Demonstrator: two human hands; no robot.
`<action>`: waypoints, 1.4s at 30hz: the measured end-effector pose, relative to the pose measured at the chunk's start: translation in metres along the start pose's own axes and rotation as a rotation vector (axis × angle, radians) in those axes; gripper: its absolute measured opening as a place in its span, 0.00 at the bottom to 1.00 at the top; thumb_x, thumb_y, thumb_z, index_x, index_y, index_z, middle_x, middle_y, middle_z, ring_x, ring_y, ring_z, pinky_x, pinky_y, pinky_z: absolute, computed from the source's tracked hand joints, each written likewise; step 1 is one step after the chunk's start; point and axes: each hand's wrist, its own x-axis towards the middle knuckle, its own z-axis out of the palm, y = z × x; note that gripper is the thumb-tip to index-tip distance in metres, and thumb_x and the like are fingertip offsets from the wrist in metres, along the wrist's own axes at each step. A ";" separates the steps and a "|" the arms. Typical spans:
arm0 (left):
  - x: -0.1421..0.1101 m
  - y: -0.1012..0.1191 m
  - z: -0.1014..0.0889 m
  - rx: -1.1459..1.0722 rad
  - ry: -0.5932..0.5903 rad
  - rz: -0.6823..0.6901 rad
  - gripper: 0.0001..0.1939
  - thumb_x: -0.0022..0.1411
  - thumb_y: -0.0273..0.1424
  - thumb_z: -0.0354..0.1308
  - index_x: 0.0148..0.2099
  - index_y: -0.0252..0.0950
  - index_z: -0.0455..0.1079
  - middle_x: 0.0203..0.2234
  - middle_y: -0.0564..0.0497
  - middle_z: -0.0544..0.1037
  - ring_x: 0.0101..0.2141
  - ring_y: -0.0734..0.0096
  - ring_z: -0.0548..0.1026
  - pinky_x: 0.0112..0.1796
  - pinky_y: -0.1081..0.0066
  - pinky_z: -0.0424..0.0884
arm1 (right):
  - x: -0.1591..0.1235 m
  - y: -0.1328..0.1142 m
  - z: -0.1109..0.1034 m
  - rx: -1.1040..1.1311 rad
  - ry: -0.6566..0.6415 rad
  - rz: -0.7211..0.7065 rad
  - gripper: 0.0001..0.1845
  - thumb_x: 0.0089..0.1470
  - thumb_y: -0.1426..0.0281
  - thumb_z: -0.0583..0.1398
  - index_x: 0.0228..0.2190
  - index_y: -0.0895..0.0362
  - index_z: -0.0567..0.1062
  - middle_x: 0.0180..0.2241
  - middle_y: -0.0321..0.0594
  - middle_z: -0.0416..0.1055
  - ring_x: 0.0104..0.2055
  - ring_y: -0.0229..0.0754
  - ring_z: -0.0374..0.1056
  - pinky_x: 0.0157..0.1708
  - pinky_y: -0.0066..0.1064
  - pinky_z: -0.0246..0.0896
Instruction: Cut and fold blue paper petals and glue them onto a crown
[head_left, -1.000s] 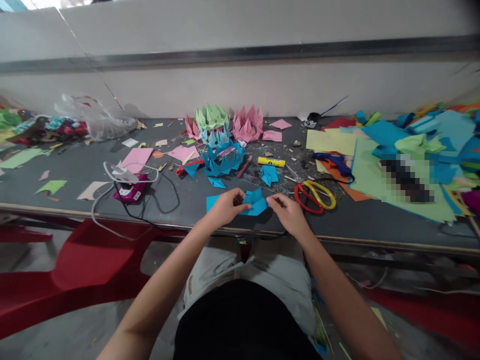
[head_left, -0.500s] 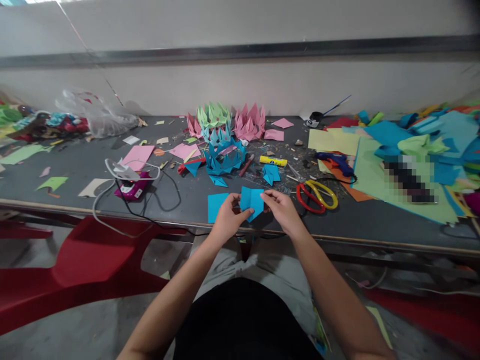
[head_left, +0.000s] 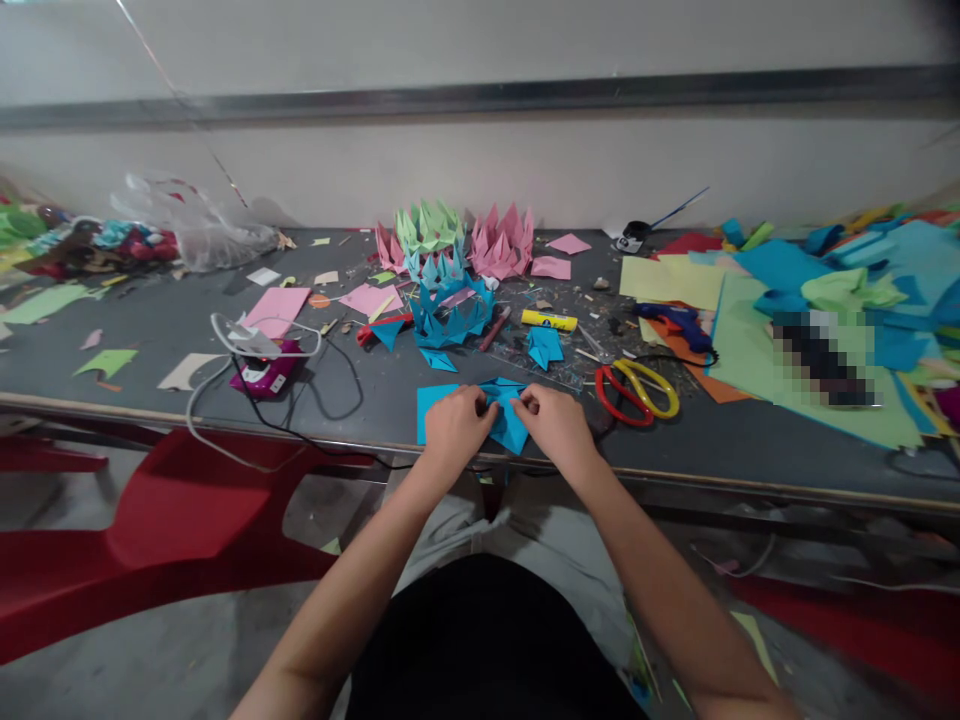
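Observation:
A creased blue sheet of paper [head_left: 510, 428] lies at the table's front edge between my hands. My left hand [head_left: 459, 425] pinches its left side with thumb and fingers. On the right side, my right hand [head_left: 551, 415] is closed on the same sheet, fingertips partly hidden. Another blue paper square [head_left: 429, 402] sticks out from under my left hand. Just beyond are a folded blue paper piece [head_left: 545, 348], a yellow glue stick [head_left: 549, 321] and a ring of pointed blue folds [head_left: 454, 318].
Scissors [head_left: 636, 392] with red and yellow handles lie right of my hands, near a blue glue gun [head_left: 679, 328]. At left, a purple power strip [head_left: 264, 372] trails cables along the front edge. Pink paper lotuses [head_left: 501, 245] stand behind; coloured sheets [head_left: 810, 390] pile up at right.
The blue sheet has come down from between my raised fingers onto the table and opened wider. Both hands have turned, their fingers now curled over its upper sides.

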 end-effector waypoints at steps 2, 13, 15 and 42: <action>0.001 -0.001 0.003 0.054 0.015 0.015 0.09 0.55 0.37 0.56 0.30 0.37 0.69 0.27 0.50 0.75 0.28 0.67 0.72 0.24 0.72 0.55 | 0.000 -0.002 0.003 -0.109 0.019 -0.009 0.07 0.52 0.65 0.56 0.29 0.55 0.72 0.27 0.39 0.73 0.30 0.44 0.69 0.24 0.30 0.51; 0.000 -0.009 0.008 0.171 0.132 0.220 0.07 0.57 0.35 0.57 0.35 0.36 0.69 0.31 0.49 0.76 0.34 0.64 0.74 0.32 0.69 0.63 | 0.000 0.009 0.008 -0.090 0.026 -0.395 0.06 0.54 0.74 0.56 0.33 0.55 0.73 0.35 0.39 0.74 0.39 0.43 0.68 0.39 0.31 0.61; 0.001 -0.010 0.008 0.181 0.102 0.276 0.06 0.59 0.33 0.55 0.36 0.36 0.69 0.31 0.48 0.76 0.34 0.64 0.74 0.34 0.69 0.64 | 0.000 0.014 0.008 -0.060 0.019 -0.451 0.07 0.54 0.73 0.56 0.34 0.56 0.74 0.37 0.40 0.74 0.40 0.43 0.68 0.41 0.32 0.62; -0.003 -0.027 0.005 -0.115 -0.027 0.469 0.07 0.59 0.26 0.54 0.40 0.34 0.71 0.37 0.46 0.77 0.40 0.64 0.74 0.42 0.66 0.69 | 0.011 0.033 0.005 0.164 -0.091 -0.638 0.13 0.57 0.69 0.53 0.37 0.55 0.77 0.36 0.43 0.73 0.39 0.41 0.69 0.41 0.34 0.65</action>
